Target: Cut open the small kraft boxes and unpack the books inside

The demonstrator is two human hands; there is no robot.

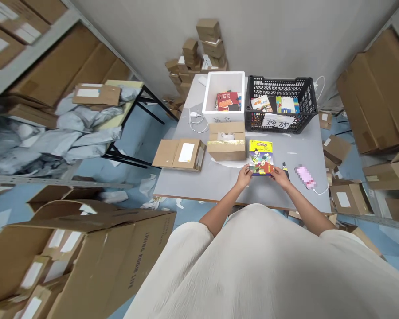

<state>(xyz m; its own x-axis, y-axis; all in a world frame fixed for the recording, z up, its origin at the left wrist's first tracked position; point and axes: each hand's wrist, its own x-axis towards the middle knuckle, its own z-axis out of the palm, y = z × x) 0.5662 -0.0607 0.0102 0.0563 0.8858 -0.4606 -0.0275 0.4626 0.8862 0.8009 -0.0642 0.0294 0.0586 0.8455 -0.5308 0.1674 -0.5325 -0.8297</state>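
Note:
Between my two hands is a children's book (261, 156) with a yellow and purple illustrated cover, facing up above the grey table (196, 184). My left hand (244, 176) grips its lower left corner; my right hand (280, 177) grips the lower right one. Close by my right hand lies a black utility knife (285, 169), partly hidden by that hand. Left of the book stands an opened cardboard box (226, 149) with something pale inside. A flat brown carton (179, 154) with a white label rests farther left.
At the table's back stand a white foam box (224, 117) and a black plastic crate (281, 126), both holding books. A pink phone (305, 176) with a cable lies at the right. Shelves and a large carton (119, 252) of parcels flank the left side.

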